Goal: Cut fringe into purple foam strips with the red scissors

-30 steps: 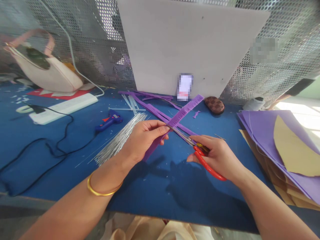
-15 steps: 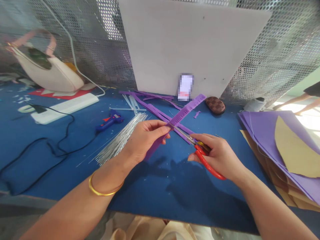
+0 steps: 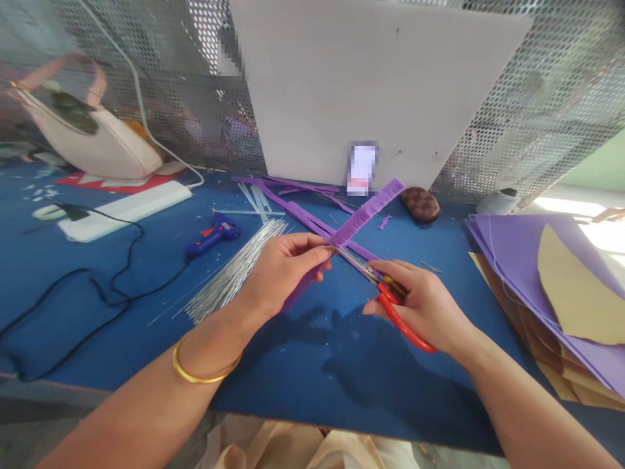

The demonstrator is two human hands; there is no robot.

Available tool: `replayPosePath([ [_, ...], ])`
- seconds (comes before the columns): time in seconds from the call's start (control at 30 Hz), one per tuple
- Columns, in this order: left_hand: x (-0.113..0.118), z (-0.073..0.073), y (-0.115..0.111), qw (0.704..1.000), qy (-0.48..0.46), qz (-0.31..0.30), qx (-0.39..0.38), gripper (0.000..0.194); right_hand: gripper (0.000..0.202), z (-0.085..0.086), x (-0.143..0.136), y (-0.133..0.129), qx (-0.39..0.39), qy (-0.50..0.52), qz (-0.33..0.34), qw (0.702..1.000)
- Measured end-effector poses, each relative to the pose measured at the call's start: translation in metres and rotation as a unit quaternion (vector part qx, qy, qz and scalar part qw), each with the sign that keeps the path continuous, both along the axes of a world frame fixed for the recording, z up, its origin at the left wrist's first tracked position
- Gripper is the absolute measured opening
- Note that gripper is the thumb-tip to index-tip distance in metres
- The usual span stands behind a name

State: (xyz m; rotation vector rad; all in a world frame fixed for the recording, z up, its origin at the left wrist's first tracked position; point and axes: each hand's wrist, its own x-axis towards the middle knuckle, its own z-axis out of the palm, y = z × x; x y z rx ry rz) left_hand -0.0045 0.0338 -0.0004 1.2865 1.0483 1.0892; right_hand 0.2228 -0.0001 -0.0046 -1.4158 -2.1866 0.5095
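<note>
Evidently the strip point(image 3: 368, 212) is the thing in hand: flat, narrow, straight-sided and a bright matt purple, held slantwise over the blue table point(image 3: 293, 384). Its far part slopes up to the right, ending in a blunt, nearly square tip, and a row of short, close marks like fine slits runs along that part, giving it a slightly ruffled look. The near part passes behind the left hand point(image 3: 293, 267) and comes out below it, smoother as far as can be seen, and darker in shade. The left hand grips the strip between thumb and fingers, close to where the marked stretch begins. The right hand point(image 3: 417, 296) is wrapped around the red handles of the scissors point(image 3: 403, 322), thumb on the near side; the slim metal blades point left and meet the strip just beside the left thumb. Whether the blades are parted there is too small to tell. Behind the strip, more purple pieces point(image 3: 305, 217) lie on the table, some crossing under it in view, plain and long, with a small twisted scrap point(image 3: 384, 223) apart from them. Left of the left hand lies a sheaf of silvery wires point(image 3: 234, 273), with a blue glue gun point(image 3: 215, 236) near it; a checked brown pouch point(image 3: 420, 204) sits beyond the right hand.
</note>
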Motion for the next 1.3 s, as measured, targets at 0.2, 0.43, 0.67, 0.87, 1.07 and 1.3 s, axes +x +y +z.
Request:
replayPosePath([
  [0.2, 0.0004, 0.0022, -0.0013, 1.000, 0.017, 0.005, 0.011, 0.015, 0.052, 0.0002, 0.0002, -0.0009, -0.005, 0.002, -0.001, 1.000],
  [0.43, 0.0007, 0.0017, -0.0003, 1.000, 0.019, 0.011, 0.002, 0.015, 0.052, 0.0004, 0.0000, -0.0014, -0.002, 0.014, -0.002, 1.000],
  [0.67, -0.0004, 0.0010, -0.0009, 1.000, 0.002, 0.011, -0.001, 0.015, 0.046, -0.0010, 0.0004, -0.0013, 0.002, 0.011, -0.005, 1.000],
  [0.87, -0.0010, -0.0019, 0.0006, 0.999, -0.026, -0.004, -0.021, 0.012, 0.048, 0.0001, 0.0006, -0.0021, -0.010, 0.015, -0.005, 1.000],
  [1.07, -0.0022, -0.0032, 0.0021, 0.997, -0.061, -0.027, -0.039, 0.008, 0.049, 0.0023, 0.0004, -0.0031, -0.022, 0.020, -0.004, 1.000],
  [1.3, -0.0023, -0.0040, 0.0024, 0.997, -0.063, -0.029, -0.032, 0.012, 0.044, 0.0014, 0.0033, -0.0007, -0.031, 0.041, -0.001, 0.999],
])
